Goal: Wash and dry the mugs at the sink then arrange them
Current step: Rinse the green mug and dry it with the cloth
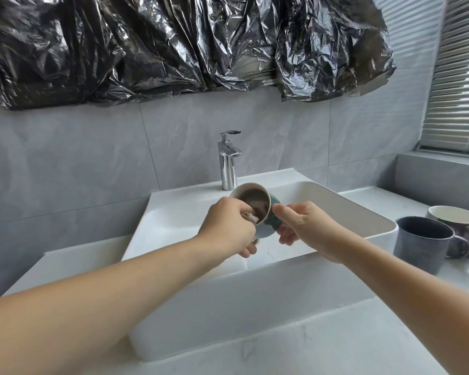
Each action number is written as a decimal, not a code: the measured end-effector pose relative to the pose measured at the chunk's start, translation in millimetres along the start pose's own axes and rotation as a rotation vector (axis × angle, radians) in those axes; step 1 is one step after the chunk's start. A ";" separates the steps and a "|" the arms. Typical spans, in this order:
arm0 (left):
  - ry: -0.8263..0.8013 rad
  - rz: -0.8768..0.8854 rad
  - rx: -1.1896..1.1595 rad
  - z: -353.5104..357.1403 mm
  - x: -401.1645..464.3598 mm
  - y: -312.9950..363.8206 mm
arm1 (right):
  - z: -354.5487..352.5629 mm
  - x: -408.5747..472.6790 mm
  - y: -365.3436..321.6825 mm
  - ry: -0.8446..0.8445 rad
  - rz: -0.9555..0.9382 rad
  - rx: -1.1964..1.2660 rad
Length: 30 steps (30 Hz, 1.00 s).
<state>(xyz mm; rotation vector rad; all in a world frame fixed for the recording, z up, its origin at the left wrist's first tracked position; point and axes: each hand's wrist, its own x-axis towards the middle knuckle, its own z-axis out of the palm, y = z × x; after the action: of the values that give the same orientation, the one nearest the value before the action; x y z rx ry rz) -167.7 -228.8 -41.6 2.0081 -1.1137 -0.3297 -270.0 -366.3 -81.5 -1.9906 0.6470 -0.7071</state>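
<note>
Gripping a tilted teal mug [266, 226] over the sink [336, 209], right hand [306, 228] steadies; left hand [228, 228] fingers pinch a cloth [252, 217] inside.

Bare forearms, ring [254, 240], no sleeves

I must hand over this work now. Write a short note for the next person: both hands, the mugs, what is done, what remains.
Left hand: fingers with a small pale cloth inside the tilted teal ceramic mug, over the white rectangular sink.
Right hand: grips that mug from outside.
Dark blue-grey mug and grey mug with white interior: upright on the counter, right of the sink.
Chrome faucet: no water visible.
Done: unclear. Left: finish the teal mug, then arrange all.
</note>
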 end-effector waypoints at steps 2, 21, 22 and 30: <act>0.005 -0.077 -0.136 4.3 -4.4 3.9 | -0.1 0.1 0.3 -0.010 0.002 -0.020; -0.058 -0.244 -0.664 0.4 5.0 -3.1 | 2.2 5.5 3.3 -0.049 0.015 -0.047; -0.061 -0.239 -0.675 -1.6 4.7 -2.7 | 2.0 5.9 3.5 -0.048 0.014 -0.035; 0.139 -0.119 -0.688 -78.1 -13.3 41.7 | -11.1 -8.0 -33.0 -0.005 0.171 0.345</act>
<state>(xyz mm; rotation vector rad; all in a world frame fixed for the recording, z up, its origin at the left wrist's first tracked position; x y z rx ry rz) -156.5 -189.8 38.2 1.4545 -0.6674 -0.5415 -277.9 -352.1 -49.7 -1.6006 0.6368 -0.6605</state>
